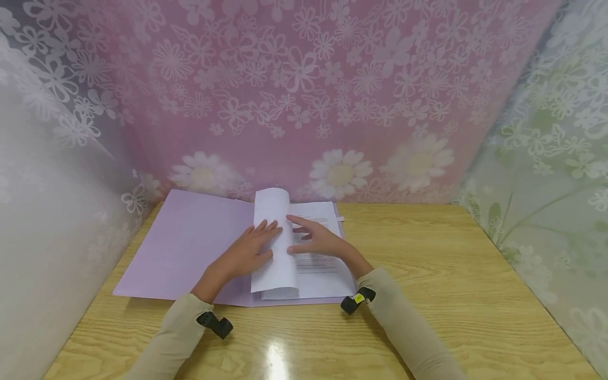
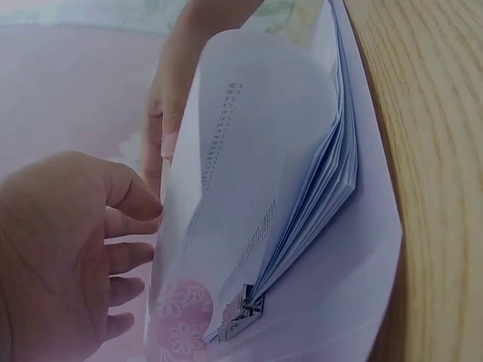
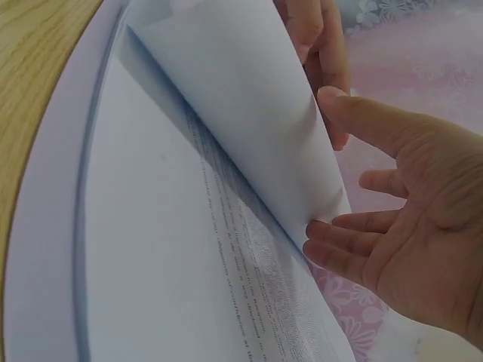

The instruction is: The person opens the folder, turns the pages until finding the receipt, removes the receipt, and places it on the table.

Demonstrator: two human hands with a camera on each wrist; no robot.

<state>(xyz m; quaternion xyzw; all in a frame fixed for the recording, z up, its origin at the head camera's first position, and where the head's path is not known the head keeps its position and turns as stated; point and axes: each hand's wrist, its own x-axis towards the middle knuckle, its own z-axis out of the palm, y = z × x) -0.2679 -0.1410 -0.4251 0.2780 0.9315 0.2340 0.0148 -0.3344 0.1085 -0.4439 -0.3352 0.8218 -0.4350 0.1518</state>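
Observation:
A lilac folder (image 1: 185, 232) lies opened out flat, with a stack of printed sheets (image 1: 325, 279) on its right half. One white page (image 1: 273, 203) is curled over toward the left, its fold standing up in a rounded bend. My left hand (image 1: 248, 252) rests on this page with its fingers spread and straight. On the curled side, my right hand (image 1: 323, 240) touches the page with extended fingertips, thumb apart from them. In the left wrist view a metal clip (image 2: 243, 311) shows at the bound edge of the sheets.
The folder lies on a wood-grain table (image 1: 418, 253), near its back edge. Behind stands a pink floral backdrop (image 1: 294, 105), with pale floral panels on the left and right (image 1: 560, 158). A black wrist camera (image 1: 216, 324) is strapped on each sleeve.

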